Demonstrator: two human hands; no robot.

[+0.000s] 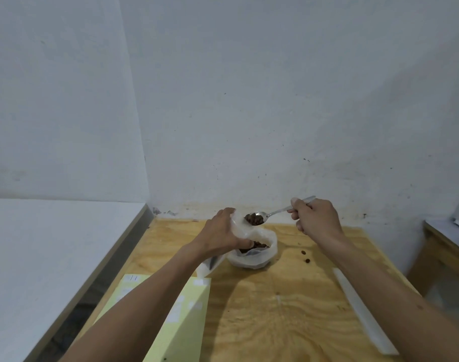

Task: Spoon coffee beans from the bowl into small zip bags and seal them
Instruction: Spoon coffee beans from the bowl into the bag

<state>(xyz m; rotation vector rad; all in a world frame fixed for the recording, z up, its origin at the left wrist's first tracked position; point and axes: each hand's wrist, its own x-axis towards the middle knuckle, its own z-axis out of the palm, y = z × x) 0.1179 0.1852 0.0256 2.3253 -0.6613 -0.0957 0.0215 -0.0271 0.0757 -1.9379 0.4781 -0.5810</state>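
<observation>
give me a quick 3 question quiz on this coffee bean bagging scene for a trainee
1. True or false: the spoon in the right hand is empty.
2. What does the left hand hold? A) zip bag B) bowl C) yellow paper
3. Where do the loose beans lie on the wooden table?

Key:
1. False, it carries beans.
2. A, the zip bag, held over the bowl.
3. Right of the bowl, under the right forearm.

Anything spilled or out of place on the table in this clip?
Yes: two loose coffee beans lie on the wooden table, right of the bowl, apart from it. They look spilled. The spoon in the right hand is heaped beside the bag held by the left hand.
</observation>
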